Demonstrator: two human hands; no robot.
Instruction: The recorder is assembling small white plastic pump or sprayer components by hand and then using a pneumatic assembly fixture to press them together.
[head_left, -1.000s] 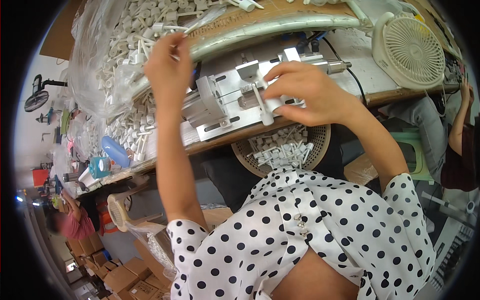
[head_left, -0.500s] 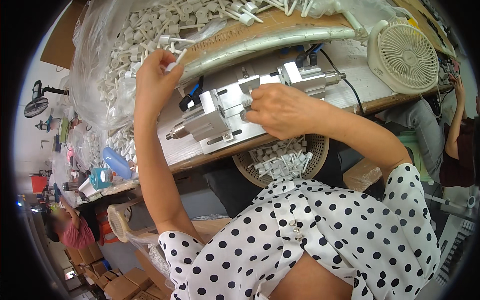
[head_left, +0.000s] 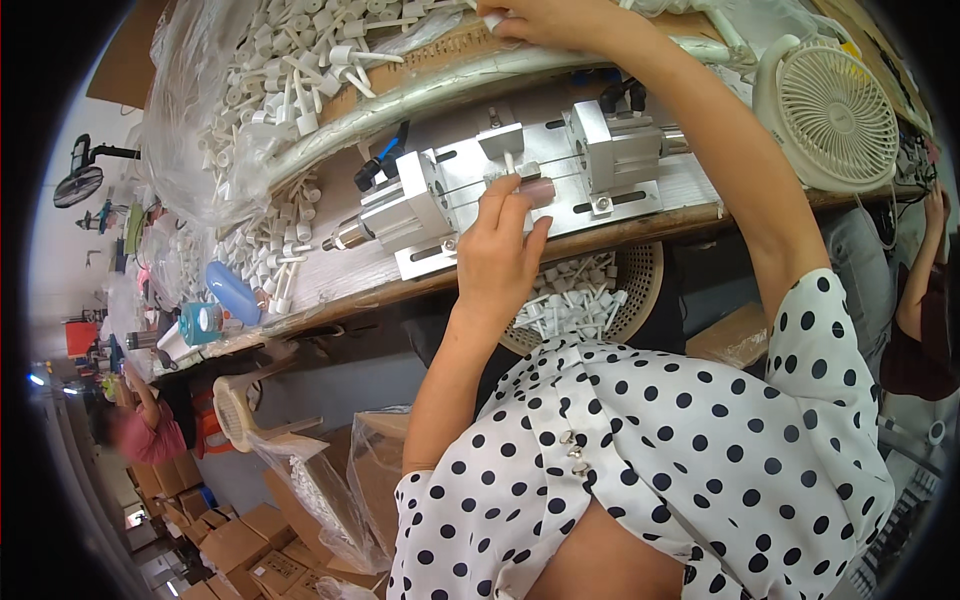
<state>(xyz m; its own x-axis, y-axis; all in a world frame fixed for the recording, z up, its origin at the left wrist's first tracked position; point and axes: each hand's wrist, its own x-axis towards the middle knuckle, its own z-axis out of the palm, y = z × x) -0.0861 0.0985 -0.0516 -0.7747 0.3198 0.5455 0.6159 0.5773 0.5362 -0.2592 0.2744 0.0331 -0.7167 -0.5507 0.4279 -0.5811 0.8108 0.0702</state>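
My left hand (head_left: 500, 245) is at the middle of a metal clamping fixture (head_left: 420, 200), its fingers closed at the foot of a white stemmed plastic piece (head_left: 509, 160). The stem points away from me; the piece's head is mostly hidden by my fingers. Beside the fingertips is a pinkish, shiny cylinder (head_left: 538, 191) on the fixture. At the upper edge, my right hand (head_left: 550, 20) reaches over the padded rim of the worktop, fingers pinched on a white plastic piece (head_left: 492, 20) that shows only in part.
Heaps of white stemmed pieces (head_left: 300, 60) lie on plastic sheeting beyond the fixture. A basket (head_left: 640, 290) of similar pieces sits below the bench edge. A white fan (head_left: 830, 115) stands at right. A blue case (head_left: 232, 293) lies at left. Other people are at both sides.
My left hand has come from the heap down to the fixture, where a white piece now stands. My right hand has left the fixture and moved up to the far edge.
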